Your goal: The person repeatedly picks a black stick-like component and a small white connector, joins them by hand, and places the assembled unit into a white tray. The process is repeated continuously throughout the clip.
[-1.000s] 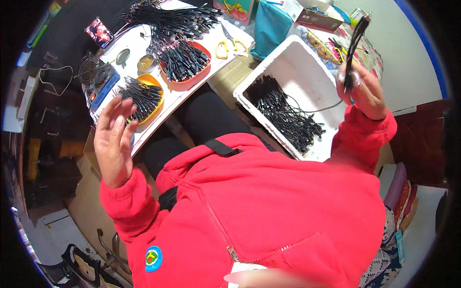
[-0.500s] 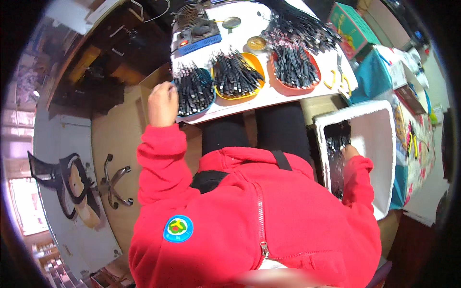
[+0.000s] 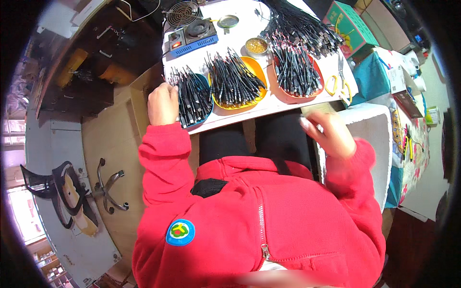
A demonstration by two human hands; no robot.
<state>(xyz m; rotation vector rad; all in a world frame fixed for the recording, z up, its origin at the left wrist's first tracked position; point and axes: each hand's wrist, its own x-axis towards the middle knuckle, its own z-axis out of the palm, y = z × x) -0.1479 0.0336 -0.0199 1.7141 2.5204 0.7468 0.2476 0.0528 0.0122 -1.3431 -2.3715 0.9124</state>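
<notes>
My left hand [image 3: 163,104] is closed at the left edge of the table, beside the teal tray [image 3: 211,111] of black cables [image 3: 194,98]. Its fingertips are turned away, so whatever they grip is hidden. Over the near-left part of a white foam box [image 3: 379,139], my right hand [image 3: 334,134] is raised with bent, parted fingers and no cable visible in them. To the right of the teal tray stand a yellow tray [image 3: 263,91] and a red tray [image 3: 288,94], both filled with short black cables with bared ends.
A blue hot plate [image 3: 194,44], a small tin of amber stuff [image 3: 257,46] and a round lid [image 3: 228,21] stand farther back. A big cable heap [image 3: 302,26] covers the back right. Yellow-handled scissors [image 3: 340,84] lie by the right edge. An office chair [image 3: 72,189] is at left.
My right hand has come up out of the white foam box, toward the table. The left hand stays beside the teal tray. The whole view has shifted slightly.
</notes>
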